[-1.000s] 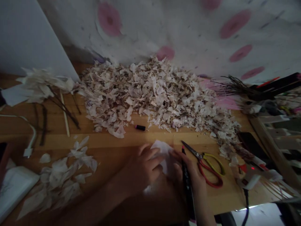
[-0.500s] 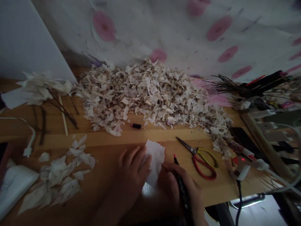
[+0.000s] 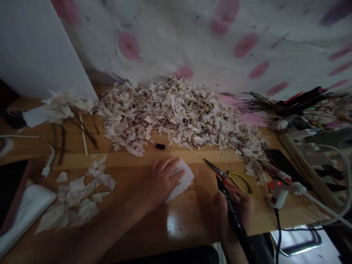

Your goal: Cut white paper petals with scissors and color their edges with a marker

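Right hand (image 3: 244, 209) now apart from paper (image 3: 185, 180)

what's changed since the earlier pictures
The right hand, still holding the marker, has let go of the paper and moved right, to the scissors; whether it grips them is unclear. The paper has turned, its near end swinging left. The left hand stays on the paper; the black cap and petal-like pile look unchanged.
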Motion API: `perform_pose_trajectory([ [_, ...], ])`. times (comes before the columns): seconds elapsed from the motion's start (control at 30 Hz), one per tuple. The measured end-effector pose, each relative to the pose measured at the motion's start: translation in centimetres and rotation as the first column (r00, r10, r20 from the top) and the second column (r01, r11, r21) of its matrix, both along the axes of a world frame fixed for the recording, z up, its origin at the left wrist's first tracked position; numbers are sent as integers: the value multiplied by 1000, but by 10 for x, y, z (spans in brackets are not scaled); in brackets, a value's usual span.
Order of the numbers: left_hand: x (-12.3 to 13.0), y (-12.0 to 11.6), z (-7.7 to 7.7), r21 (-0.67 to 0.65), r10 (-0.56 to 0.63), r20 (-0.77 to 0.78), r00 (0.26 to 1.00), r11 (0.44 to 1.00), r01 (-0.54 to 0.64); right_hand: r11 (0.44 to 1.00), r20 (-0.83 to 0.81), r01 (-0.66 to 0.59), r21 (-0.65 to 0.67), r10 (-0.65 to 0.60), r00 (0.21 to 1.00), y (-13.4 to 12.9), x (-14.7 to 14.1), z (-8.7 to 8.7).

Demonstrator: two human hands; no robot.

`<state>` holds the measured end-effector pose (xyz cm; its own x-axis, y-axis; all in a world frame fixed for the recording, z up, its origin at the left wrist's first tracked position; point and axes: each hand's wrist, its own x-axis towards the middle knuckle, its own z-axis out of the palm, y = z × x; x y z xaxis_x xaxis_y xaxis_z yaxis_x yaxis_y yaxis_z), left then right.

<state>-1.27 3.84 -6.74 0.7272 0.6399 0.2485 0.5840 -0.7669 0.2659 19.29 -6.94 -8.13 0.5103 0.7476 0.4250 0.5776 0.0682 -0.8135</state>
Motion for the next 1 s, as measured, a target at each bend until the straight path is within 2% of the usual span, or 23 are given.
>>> perform_pose_trajectory([
  [0.07,5,-5,0,-97,159,-14,987,982,-160,997,70,-65,-40,67,995,8,3,7],
  [0.17,13,-9,2,-216,450,-35,892,869,-446,969,197,-208,-131,231,953,17,7,18],
  [0.23,14,-9,5,-299,511,-53,858,812,-501,936,290,-277,-216,332,897,21,8,24],
  [0.33,1,-12,13,-490,534,13,845,740,-461,880,350,-358,-313,457,818,28,6,28],
  [0.37,-7,-16,16,-578,563,44,825,688,-439,850,361,-401,-340,512,779,31,4,29],
  [0.43,-27,-26,23,-781,656,81,750,509,-361,763,407,-489,-422,642,649,41,-3,29],
  [0.5,-48,-38,28,-915,779,129,613,332,-229,687,484,-527,-500,726,488,54,-15,25],
  [0.53,-57,-44,30,-939,842,139,521,279,-199,666,521,-528,-527,744,419,60,-22,23],
  [0.57,-64,-49,32,-949,889,150,433,252,-188,652,548,-526,-546,753,365,65,-30,20],
  [0.6,-69,-52,33,-949,920,166,355,247,-196,641,562,-524,-560,759,328,70,-37,18],
  [0.67,-75,-57,33,-933,940,226,254,284,-220,619,567,-533,-577,773,284,76,-51,17],
  [0.73,-76,-58,30,-910,930,300,214,346,-229,613,563,-542,-574,777,283,75,-55,20],
  [0.77,-77,-58,28,-895,919,327,221,376,-239,618,553,-542,-569,776,304,73,-52,24],
  [0.83,-79,-58,25,-855,894,359,267,430,-291,671,528,-511,-537,740,416,62,-32,31],
  [0.87,-80,-57,24,-829,883,368,293,454,-327,722,509,-459,-518,691,513,54,-16,33],
  [0.9,-82,-56,23,-804,873,373,314,473,-360,796,521,-383,-469,600,608,45,2,34],
  [0.93,-83,-55,22,-786,865,374,335,487,-381,868,541,-226,-441,459,705,34,22,34],
  [0.97,-84,-54,21,-776,858,374,352,497,-388,903,565,-46,-428,307,766,24,42,33],
  [1.0,-83,-52,20,-778,853,370,367,501,-380,882,569,73,-465,235,788,14,61,30],
])
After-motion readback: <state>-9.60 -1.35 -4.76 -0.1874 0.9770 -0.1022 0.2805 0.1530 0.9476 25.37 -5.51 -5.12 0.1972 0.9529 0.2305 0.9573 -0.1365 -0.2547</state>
